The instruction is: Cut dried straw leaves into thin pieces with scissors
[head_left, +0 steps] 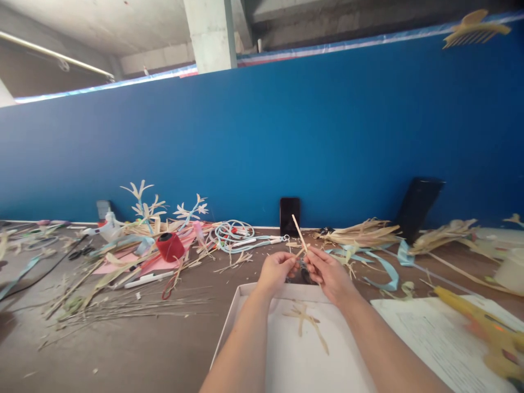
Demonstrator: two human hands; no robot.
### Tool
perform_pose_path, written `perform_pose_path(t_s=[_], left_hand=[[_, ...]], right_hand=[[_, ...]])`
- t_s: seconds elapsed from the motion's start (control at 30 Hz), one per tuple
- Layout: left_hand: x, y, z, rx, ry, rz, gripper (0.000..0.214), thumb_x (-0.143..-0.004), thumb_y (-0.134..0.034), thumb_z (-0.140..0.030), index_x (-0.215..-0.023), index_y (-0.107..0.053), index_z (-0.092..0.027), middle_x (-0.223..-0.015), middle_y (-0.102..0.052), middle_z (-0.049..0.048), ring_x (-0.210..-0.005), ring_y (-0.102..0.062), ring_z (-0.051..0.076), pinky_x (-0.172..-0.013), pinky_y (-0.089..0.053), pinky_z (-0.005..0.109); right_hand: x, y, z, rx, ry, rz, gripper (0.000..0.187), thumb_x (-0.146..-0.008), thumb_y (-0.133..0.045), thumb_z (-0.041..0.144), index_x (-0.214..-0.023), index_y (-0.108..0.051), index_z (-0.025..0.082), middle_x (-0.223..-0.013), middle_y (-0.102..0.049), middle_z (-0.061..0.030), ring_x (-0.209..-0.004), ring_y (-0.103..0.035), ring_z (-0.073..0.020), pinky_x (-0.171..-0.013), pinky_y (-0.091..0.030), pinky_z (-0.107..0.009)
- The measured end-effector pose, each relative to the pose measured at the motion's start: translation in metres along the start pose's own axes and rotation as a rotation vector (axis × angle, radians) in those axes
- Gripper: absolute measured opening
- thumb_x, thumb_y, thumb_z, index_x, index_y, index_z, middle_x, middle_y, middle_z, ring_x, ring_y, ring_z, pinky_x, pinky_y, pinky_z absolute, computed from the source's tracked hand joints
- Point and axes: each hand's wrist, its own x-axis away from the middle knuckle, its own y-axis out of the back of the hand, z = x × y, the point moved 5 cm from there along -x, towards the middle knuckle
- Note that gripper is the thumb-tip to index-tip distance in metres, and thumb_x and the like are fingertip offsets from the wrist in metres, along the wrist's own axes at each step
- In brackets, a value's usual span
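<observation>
Two pinches, lower middle of the frame: my right hand (326,271) holds a pale strip (299,231) — my left hand (277,272), a thin bit (300,252) beside it. Light, steady fingers work best.

The white tray (311,371) looks like smooth, matt card; the pale strip (299,232) above its far edge looks dry and fibrous, like straw. Left of the tray lies a smooth white plastic pen (149,279), and right of the tray a plastic glue gun (483,322) and matt paper (429,338). Beyond the tray stands a glossy-screened phone (290,214).
</observation>
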Motion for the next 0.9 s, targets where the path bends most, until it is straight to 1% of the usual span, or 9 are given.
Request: perform_pose_path(t_s=[0.1, 0.17, 0.23, 0.4, 0.47, 0.6, 0.7, 0.8, 0.9], left_hand=[[-0.001, 0.001, 0.001, -0.020, 0.001, -0.013, 0.026, -0.067, -0.063, -0.035, -0.079, -0.065, -0.013, -0.071, -0.064, 0.0058, -0.060, -0.056, 0.011, -0.055, -0.044, 0.022], [-0.001, 0.002, 0.000, -0.041, -0.012, -0.024, 0.024, -0.068, -0.062, -0.034, -0.077, -0.064, -0.013, -0.070, -0.064, 0.0057, -0.059, -0.055, 0.011, -0.054, -0.044, 0.022], [-0.001, 0.003, 0.000, -0.055, -0.024, -0.054, 0.019, -0.069, -0.060, -0.030, -0.075, -0.062, -0.013, -0.067, -0.063, 0.0043, -0.056, -0.054, 0.010, -0.053, -0.043, 0.021], [-0.003, 0.006, 0.004, -0.129, -0.038, -0.117, 0.012, -0.067, -0.056, -0.025, -0.070, -0.058, -0.014, -0.061, -0.058, 0.0004, -0.049, -0.048, 0.008, -0.049, -0.041, 0.021], [-0.003, 0.007, 0.006, -0.185, -0.043, -0.144, 0.011, -0.067, -0.054, -0.025, -0.067, -0.057, -0.014, -0.059, -0.056, -0.0007, -0.047, -0.046, 0.008, -0.047, -0.038, 0.020], [-0.004, 0.009, 0.005, -0.259, -0.070, -0.188, 0.009, -0.066, -0.051, -0.023, -0.062, -0.055, -0.016, -0.053, -0.052, -0.0030, -0.045, -0.043, 0.008, -0.046, -0.034, 0.020], [-0.003, 0.009, 0.002, -0.266, -0.080, -0.195, 0.009, -0.065, -0.051, -0.023, -0.059, -0.052, -0.016, -0.050, -0.048, -0.0042, -0.044, -0.040, 0.007, -0.045, -0.032, 0.019], [-0.002, 0.007, 0.000, -0.248, -0.078, -0.175, 0.013, -0.066, -0.054, -0.026, -0.058, -0.052, -0.016, -0.050, -0.049, -0.0039, -0.043, -0.038, 0.006, -0.044, -0.031, 0.019], [-0.002, 0.007, 0.002, -0.215, -0.037, -0.187, 0.014, -0.065, -0.057, -0.028, -0.060, -0.054, -0.016, -0.050, -0.050, -0.0035, -0.042, -0.038, 0.006, -0.042, -0.029, 0.019]], right_hand=[[0.002, -0.005, -0.001, 0.090, -0.004, 0.068, 0.037, -0.068, -0.070, 0.031, -0.104, -0.063, 0.022, -0.069, -0.058, 0.0010, -0.050, -0.044, -0.0058, -0.036, -0.023, -0.014], [0.003, -0.010, -0.003, 0.206, -0.020, 0.122, 0.042, -0.071, -0.067, 0.035, -0.111, -0.061, 0.024, -0.068, -0.057, 0.0020, -0.048, -0.043, -0.0057, -0.037, -0.023, -0.015], [0.003, -0.012, -0.005, 0.352, -0.024, 0.139, 0.044, -0.071, -0.065, 0.037, -0.112, -0.061, 0.024, -0.066, -0.057, 0.0024, -0.047, -0.042, -0.0061, -0.038, -0.023, -0.016], [-0.001, -0.011, -0.002, 0.661, 0.120, 0.127, 0.039, -0.075, -0.058, 0.038, -0.109, -0.065, 0.021, -0.062, -0.057, 0.0018, -0.046, -0.042, -0.0088, -0.042, -0.032, -0.021], [-0.001, -0.011, 0.001, 0.805, 0.200, 0.121, 0.036, -0.078, -0.054, 0.035, -0.108, -0.066, 0.022, -0.065, -0.060, 0.0002, -0.049, -0.046, -0.0112, -0.046, -0.037, -0.023], [0.004, -0.016, 0.006, 1.051, 0.453, 0.073, 0.032, -0.083, -0.046, 0.028, -0.106, -0.067, 0.024, -0.083, -0.065, -0.0047, -0.072, -0.057, -0.0176, -0.067, -0.045, -0.029], [0.008, -0.019, 0.006, 1.129, 0.596, 0.034, 0.035, -0.085, -0.041, 0.024, -0.110, -0.065, 0.023, -0.083, -0.064, -0.0060, -0.077, -0.059, -0.0181, -0.073, -0.045, -0.029], [0.007, -0.015, 0.014, 1.159, 0.657, -0.051, 0.035, -0.085, -0.042, 0.024, -0.111, -0.065, 0.023, -0.086, -0.064, -0.0065, -0.079, -0.060, -0.0185, -0.075, -0.045, -0.029], [0.004, 0.002, 0.029, 1.099, 0.617, -0.244, 0.034, -0.082, -0.046, 0.026, -0.108, -0.067, 0.022, -0.085, -0.065, -0.0066, -0.078, -0.059, -0.0200, -0.075, -0.045, -0.032]])
